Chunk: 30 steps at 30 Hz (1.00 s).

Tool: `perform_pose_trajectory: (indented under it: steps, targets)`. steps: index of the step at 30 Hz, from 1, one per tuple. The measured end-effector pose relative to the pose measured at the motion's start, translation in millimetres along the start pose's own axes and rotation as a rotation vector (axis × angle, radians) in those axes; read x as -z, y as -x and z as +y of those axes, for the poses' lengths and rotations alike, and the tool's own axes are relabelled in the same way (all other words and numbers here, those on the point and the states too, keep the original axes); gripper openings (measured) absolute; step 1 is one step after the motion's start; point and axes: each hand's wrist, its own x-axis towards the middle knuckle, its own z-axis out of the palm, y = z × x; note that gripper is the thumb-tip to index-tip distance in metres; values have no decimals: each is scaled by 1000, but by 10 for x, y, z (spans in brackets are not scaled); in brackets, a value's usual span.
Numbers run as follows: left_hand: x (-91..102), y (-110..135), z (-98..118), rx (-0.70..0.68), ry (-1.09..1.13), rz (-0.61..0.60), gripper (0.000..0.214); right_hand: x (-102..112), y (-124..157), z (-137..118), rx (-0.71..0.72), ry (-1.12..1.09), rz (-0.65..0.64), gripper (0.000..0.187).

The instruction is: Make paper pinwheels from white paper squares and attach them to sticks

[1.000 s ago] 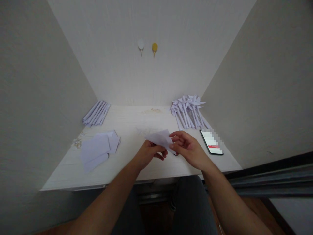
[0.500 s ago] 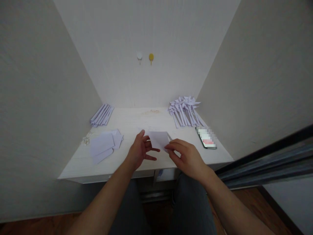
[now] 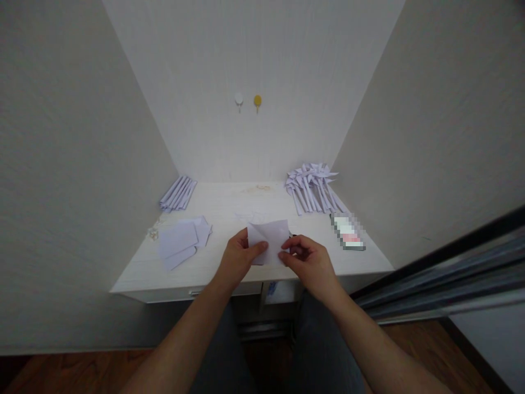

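A white sheet of paper (image 3: 270, 235) is held up between my two hands above the front of the desk. My left hand (image 3: 240, 254) grips its left side, thumb on the near face and fingers behind. At the right edge my right hand (image 3: 309, 260) pinches the sheet between thumb and fingertips. A slight crease or bend runs near its upper left corner. To the left lies a spread of flat paper sheets (image 3: 178, 241), apart from both hands.
Rolled paper tubes (image 3: 178, 192) lie at the back left. Several paper pinwheels on paper sticks (image 3: 311, 186) are piled at the back right. A phone (image 3: 348, 232) lies near the desk's right edge, small pale bits (image 3: 153, 233) at the left. Two hooks (image 3: 257, 101) hang on the wall.
My left hand, open with fingers spread before, has closed on the paper's left side. The sheet now faces me more squarely. The view has shifted slightly.
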Motion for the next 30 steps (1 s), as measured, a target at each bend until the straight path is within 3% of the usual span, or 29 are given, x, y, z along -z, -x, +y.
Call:
perform_pose_trajectory:
  steps: [3,9,12,17,24,30]
  targets:
    - [-16,36,-26,-39,-39,33,29,-15,33,-32,-40,-103,-41,28]
    - [-1,88,-2,-34,-123,54,27,89,128,-178,0,-149,-157,20]
    - [7,119,39,8,-156,22,29,145,145,-222,110,-38,-246,19]
    - [8,157,82,65,-179,-68,30,139,142,-241,321,229,-202,29]
    - [54,154,86,34,-179,-131,35,125,113,-217,155,203,-123,12]
    - [77,211,94,-10,-259,-189,24,80,86,-175,116,179,-71,14]
